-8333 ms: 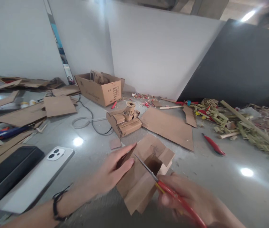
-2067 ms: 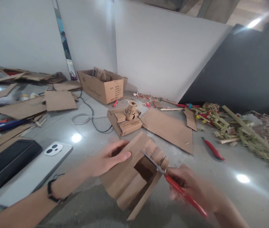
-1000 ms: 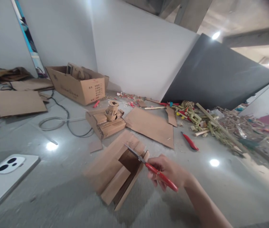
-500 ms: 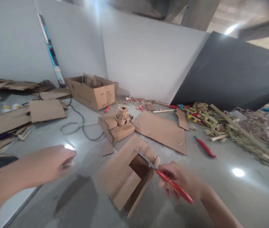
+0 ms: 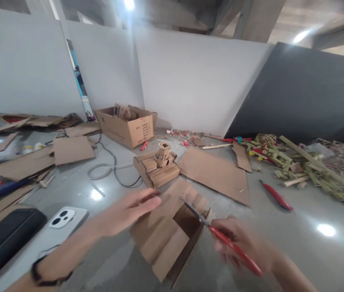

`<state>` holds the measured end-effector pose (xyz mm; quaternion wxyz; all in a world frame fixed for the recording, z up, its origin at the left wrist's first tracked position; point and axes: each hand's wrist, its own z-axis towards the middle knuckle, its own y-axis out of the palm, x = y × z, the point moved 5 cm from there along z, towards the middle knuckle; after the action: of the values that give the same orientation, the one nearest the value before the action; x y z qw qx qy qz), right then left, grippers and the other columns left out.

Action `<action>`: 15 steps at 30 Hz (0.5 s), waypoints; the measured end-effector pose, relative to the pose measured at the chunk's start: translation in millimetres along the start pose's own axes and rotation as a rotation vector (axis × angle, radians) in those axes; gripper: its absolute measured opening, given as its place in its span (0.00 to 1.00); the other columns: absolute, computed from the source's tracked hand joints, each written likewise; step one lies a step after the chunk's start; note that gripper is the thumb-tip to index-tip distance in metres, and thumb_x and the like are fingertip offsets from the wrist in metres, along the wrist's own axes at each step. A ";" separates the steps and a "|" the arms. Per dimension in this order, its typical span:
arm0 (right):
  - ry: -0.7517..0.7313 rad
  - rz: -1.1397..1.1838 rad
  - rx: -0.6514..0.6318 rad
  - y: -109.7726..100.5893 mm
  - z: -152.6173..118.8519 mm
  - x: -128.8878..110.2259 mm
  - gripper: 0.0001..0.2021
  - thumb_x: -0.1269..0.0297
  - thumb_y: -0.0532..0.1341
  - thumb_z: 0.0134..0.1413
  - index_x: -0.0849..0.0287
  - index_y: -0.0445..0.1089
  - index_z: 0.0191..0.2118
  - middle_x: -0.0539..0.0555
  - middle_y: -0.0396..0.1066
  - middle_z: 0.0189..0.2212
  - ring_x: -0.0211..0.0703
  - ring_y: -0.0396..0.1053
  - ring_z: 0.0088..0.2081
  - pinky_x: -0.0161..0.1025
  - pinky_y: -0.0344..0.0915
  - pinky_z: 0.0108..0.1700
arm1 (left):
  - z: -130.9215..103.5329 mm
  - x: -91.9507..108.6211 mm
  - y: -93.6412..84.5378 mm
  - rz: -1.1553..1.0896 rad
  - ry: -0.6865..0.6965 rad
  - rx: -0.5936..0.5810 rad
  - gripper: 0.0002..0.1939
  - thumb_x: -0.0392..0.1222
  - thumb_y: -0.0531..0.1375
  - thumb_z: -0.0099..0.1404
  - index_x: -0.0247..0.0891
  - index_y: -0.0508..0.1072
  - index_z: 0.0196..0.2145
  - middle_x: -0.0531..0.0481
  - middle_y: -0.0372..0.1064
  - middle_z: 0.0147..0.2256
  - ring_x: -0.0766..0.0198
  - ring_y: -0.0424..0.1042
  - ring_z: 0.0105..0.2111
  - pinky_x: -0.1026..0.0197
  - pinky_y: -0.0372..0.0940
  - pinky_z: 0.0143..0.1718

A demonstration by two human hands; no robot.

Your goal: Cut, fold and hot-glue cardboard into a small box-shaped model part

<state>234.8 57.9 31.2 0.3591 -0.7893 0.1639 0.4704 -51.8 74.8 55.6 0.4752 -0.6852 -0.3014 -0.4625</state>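
My right hand [image 5: 235, 239] is closed around the red handles of a pair of scissors [image 5: 220, 235]. The metal blades point up and left, over a folded cardboard piece [image 5: 156, 239] with a rectangular opening. Over the upper left part of that cardboard reaches my left hand [image 5: 132, 209], its fingers apart and holding nothing; whether it touches the cardboard I cannot tell. Just behind stands a cardboard model [image 5: 162, 174] with a small round tower on a flat base. A flat cardboard sheet [image 5: 217, 174] lies to its right.
An open cardboard box [image 5: 126, 125] stands at the back by the panels. A red knife [image 5: 276, 196] lies at the right, before a heap of green strips [image 5: 296, 166]. A white phone [image 5: 64, 221] and black case [image 5: 10, 239] lie at the left.
My left hand has moved right to the cardboard and its fingers have spread. The right hand still holds the scissors. The view has shifted slightly, uncovering the phone.
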 end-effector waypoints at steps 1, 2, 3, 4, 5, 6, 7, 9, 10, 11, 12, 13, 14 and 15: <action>-0.007 0.018 0.005 0.9 1.0 1.1 0.19 0.47 0.61 0.58 0.58 0.61 0.28 0.49 0.68 0.21 0.32 0.64 0.17 0.28 0.57 0.17 | 6.1 -3.2 15.7 -0.057 -0.028 -0.114 0.28 0.63 0.57 0.68 0.42 0.74 0.55 0.48 0.76 0.50 0.51 0.72 0.49 0.59 0.65 0.47; -0.011 0.032 0.007 2.1 2.2 2.5 0.19 0.47 0.60 0.58 0.58 0.61 0.29 0.49 0.68 0.21 0.32 0.64 0.17 0.28 0.57 0.17 | 10.8 -9.0 25.1 -0.072 -0.043 -0.136 0.30 0.63 0.59 0.67 0.42 0.72 0.58 0.46 0.74 0.54 0.48 0.71 0.53 0.56 0.64 0.51; -0.013 0.037 0.004 3.7 3.6 4.1 0.19 0.47 0.60 0.59 0.59 0.61 0.29 0.49 0.69 0.21 0.32 0.64 0.17 0.27 0.57 0.18 | 14.2 -16.2 30.1 -0.065 -0.035 -0.102 0.33 0.63 0.63 0.64 0.42 0.70 0.60 0.46 0.73 0.56 0.46 0.68 0.56 0.54 0.63 0.55; -0.016 0.029 0.000 5.5 5.2 5.8 0.18 0.48 0.60 0.60 0.59 0.62 0.29 0.50 0.69 0.21 0.33 0.65 0.17 0.27 0.57 0.18 | 16.0 -24.0 33.5 -0.065 -0.019 -0.069 0.35 0.62 0.65 0.62 0.42 0.68 0.61 0.45 0.71 0.58 0.45 0.65 0.60 0.52 0.62 0.58; -0.020 0.011 -0.003 7.3 6.9 7.4 0.18 0.49 0.59 0.61 0.59 0.63 0.30 0.50 0.70 0.22 0.33 0.66 0.18 0.28 0.57 0.19 | 16.6 -32.5 37.0 -0.115 -0.022 -0.066 0.35 0.61 0.65 0.62 0.41 0.68 0.61 0.44 0.70 0.58 0.44 0.65 0.61 0.51 0.62 0.58; -0.024 -0.013 -0.002 8.9 8.6 8.9 0.17 0.50 0.59 0.61 0.59 0.64 0.30 0.51 0.71 0.22 0.34 0.67 0.19 0.28 0.58 0.20 | 16.2 -40.6 40.8 -0.197 -0.044 -0.091 0.36 0.61 0.66 0.61 0.40 0.67 0.61 0.44 0.71 0.57 0.45 0.67 0.59 0.51 0.63 0.57; -0.022 -0.033 0.002 10.2 10.3 10.7 0.17 0.51 0.59 0.62 0.59 0.65 0.30 0.52 0.72 0.23 0.34 0.67 0.20 0.28 0.59 0.20 | 15.4 -47.0 43.3 -0.263 -0.069 -0.103 0.35 0.60 0.66 0.61 0.40 0.67 0.60 0.44 0.72 0.56 0.45 0.69 0.58 0.51 0.65 0.56; 0.002 -0.039 0.004 12.3 12.9 14.4 0.17 0.50 0.59 0.62 0.59 0.66 0.30 0.52 0.73 0.23 0.35 0.67 0.20 0.28 0.59 0.20 | 13.8 -53.2 46.8 -0.346 -0.103 -0.133 0.33 0.59 0.66 0.61 0.40 0.68 0.59 0.45 0.74 0.54 0.46 0.71 0.56 0.51 0.66 0.54; 0.021 -0.031 0.001 12.9 13.6 16.1 0.17 0.50 0.59 0.62 0.59 0.65 0.30 0.52 0.72 0.23 0.35 0.67 0.20 0.29 0.59 0.20 | 13.4 -53.6 47.3 -0.364 -0.111 -0.136 0.33 0.58 0.66 0.62 0.40 0.68 0.59 0.45 0.75 0.54 0.47 0.71 0.55 0.51 0.66 0.54; 0.036 -0.023 -0.003 13.2 13.9 17.1 0.17 0.50 0.59 0.61 0.58 0.64 0.29 0.52 0.72 0.22 0.35 0.66 0.19 0.29 0.58 0.20 | 13.3 -52.8 47.5 -0.372 -0.112 -0.139 0.32 0.57 0.67 0.62 0.40 0.68 0.58 0.46 0.75 0.54 0.47 0.71 0.56 0.51 0.66 0.54; 0.042 -0.017 -0.008 13.1 13.6 17.2 0.17 0.50 0.59 0.61 0.58 0.63 0.29 0.52 0.71 0.22 0.35 0.65 0.19 0.30 0.58 0.19 | 13.5 -51.4 47.4 -0.372 -0.108 -0.140 0.33 0.57 0.67 0.61 0.40 0.67 0.59 0.46 0.74 0.54 0.47 0.71 0.56 0.51 0.66 0.55; 0.038 -0.013 -0.015 12.8 13.0 16.3 0.16 0.51 0.59 0.60 0.57 0.62 0.28 0.51 0.70 0.21 0.35 0.64 0.19 0.30 0.58 0.19 | 13.9 -50.0 47.1 -0.367 -0.100 -0.140 0.33 0.57 0.68 0.61 0.40 0.67 0.59 0.46 0.74 0.54 0.47 0.71 0.56 0.51 0.66 0.55; 0.029 -0.008 -0.021 12.2 12.1 14.9 0.16 0.52 0.58 0.60 0.56 0.61 0.28 0.51 0.69 0.21 0.36 0.65 0.19 0.31 0.57 0.19 | 14.2 -49.0 46.8 -0.357 -0.091 -0.143 0.33 0.57 0.68 0.61 0.41 0.67 0.59 0.46 0.74 0.55 0.47 0.71 0.57 0.51 0.66 0.56; 0.020 -0.003 -0.025 11.4 11.0 13.2 0.15 0.53 0.58 0.60 0.56 0.60 0.27 0.52 0.69 0.21 0.37 0.65 0.20 0.32 0.57 0.20 | 14.5 -48.5 46.5 -0.346 -0.081 -0.145 0.34 0.57 0.68 0.60 0.41 0.67 0.59 0.46 0.74 0.55 0.47 0.70 0.57 0.51 0.65 0.56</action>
<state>227.8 59.1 11.9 0.3484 -0.7986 0.1605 0.4637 -26.0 72.6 -8.1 0.3255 -0.6736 -0.3995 -0.5298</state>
